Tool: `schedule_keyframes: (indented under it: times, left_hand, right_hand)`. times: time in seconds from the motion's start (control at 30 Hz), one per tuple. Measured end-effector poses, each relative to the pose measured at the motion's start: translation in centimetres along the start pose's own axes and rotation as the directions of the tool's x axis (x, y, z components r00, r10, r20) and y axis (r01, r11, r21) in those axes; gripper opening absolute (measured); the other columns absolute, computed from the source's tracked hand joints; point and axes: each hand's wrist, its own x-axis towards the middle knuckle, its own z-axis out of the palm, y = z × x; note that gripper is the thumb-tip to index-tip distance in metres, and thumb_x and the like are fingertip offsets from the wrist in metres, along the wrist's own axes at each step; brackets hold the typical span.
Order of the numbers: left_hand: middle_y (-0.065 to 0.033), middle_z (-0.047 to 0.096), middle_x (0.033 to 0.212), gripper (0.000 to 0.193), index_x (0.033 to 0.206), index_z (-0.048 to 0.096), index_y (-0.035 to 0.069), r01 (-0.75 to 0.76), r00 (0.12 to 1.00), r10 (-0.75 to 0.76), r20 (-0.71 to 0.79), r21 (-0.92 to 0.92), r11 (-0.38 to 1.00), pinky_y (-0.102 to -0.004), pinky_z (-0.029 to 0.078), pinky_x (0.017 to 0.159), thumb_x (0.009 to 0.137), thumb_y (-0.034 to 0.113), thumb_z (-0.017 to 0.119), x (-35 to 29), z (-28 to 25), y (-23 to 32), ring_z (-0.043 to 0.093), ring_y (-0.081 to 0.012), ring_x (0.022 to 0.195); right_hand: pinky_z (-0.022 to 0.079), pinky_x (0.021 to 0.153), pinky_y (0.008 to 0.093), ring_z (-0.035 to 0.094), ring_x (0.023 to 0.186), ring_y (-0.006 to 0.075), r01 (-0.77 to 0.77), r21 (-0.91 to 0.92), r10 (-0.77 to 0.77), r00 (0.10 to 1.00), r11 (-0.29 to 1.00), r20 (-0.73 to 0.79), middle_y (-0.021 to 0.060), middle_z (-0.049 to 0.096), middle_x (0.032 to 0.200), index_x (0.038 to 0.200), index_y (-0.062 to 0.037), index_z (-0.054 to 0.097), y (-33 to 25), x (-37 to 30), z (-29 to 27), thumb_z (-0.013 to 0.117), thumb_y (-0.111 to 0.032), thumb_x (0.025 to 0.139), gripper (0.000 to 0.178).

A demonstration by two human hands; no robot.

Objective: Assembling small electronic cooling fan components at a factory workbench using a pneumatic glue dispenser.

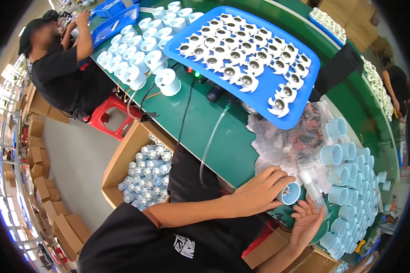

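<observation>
My left hand is wrapped around a light-blue cylindrical housing, whose open end faces the camera. Just below it, my right hand is palm-up with a small clear plastic bottle; the bottle's white tip points up beside the housing. Both hands are over the near edge of the green table, above a crinkled clear plastic sheet. Right of my hands stand several more light-blue housings in packed rows.
A blue tray of white fan impellers lies mid-table, with white cylinders to its left. A cardboard box of small parts sits on the floor. A person in black works at the upper left on a red stool.
</observation>
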Motion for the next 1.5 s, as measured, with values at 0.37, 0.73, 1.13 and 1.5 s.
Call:
schedule_keyframes:
  times: [0.37, 0.73, 1.13, 1.5]
  left_hand:
    - [-0.0129, 0.049, 0.120, 0.066, 0.129, 0.045, 0.003, -0.029, 0.999, 0.030, 0.025, -0.066, 0.997, -0.0403, 0.041, 0.098, 0.072, 0.017, 0.076, 0.3, -0.1, -0.2, 0.044, -0.0314, 0.115]
    - [-0.0139, 0.049, 0.112, 0.066, 0.125, 0.045, 0.000, -0.104, 0.994, 0.102, -0.045, -0.048, 0.993, -0.0403, 0.040, 0.095, 0.069, 0.012, 0.076, 0.2, -0.7, -0.5, 0.046, -0.0315, 0.109]
    - [-0.0142, 0.050, 0.112, 0.065, 0.124, 0.045, -0.001, -0.100, 0.992, 0.096, -0.081, -0.056, 0.993, -0.0394, 0.041, 0.094, 0.069, 0.014, 0.076, -0.7, 0.3, -0.6, 0.046, -0.0311, 0.108]
    - [-0.0142, 0.051, 0.114, 0.067, 0.124, 0.047, 0.001, -0.019, 0.999, 0.018, 0.034, 0.021, 1.000, -0.0424, 0.040, 0.097, 0.064, 0.008, 0.077, 1.2, -0.5, -0.2, 0.047, -0.0329, 0.111]
  right_hand:
    - [0.042, 0.047, 0.0223, 0.056, 0.058, 0.0131, 0.235, -0.376, -0.249, 0.968, 0.897, 0.010, 0.0102, 0.063, 0.079, 0.104, 0.0059, 0.060, -1.7, -0.2, 4.4, 0.043, -0.032, 0.100, 0.042]
    - [0.052, 0.070, 0.0357, 0.060, 0.089, 0.0233, 0.717, -0.118, -0.037, 0.128, -0.687, 0.991, 0.0075, 0.057, 0.086, 0.085, -0.0047, 0.067, -7.7, 13.3, 26.7, 0.063, -0.002, 0.071, 0.015]
    - [0.048, 0.061, 0.0321, 0.061, 0.071, 0.0213, 0.884, -0.224, -0.374, 0.061, -0.411, 0.926, 0.0101, 0.060, 0.080, 0.085, -0.0014, 0.062, -7.5, 10.9, 24.5, 0.068, -0.005, 0.078, 0.011]
    - [0.047, 0.051, 0.0245, 0.060, 0.061, 0.0123, 0.153, -0.315, -0.119, 0.985, 0.937, 0.127, 0.0074, 0.064, 0.075, 0.093, 0.0027, 0.061, -2.3, -0.5, 5.7, 0.063, -0.009, 0.090, 0.012]
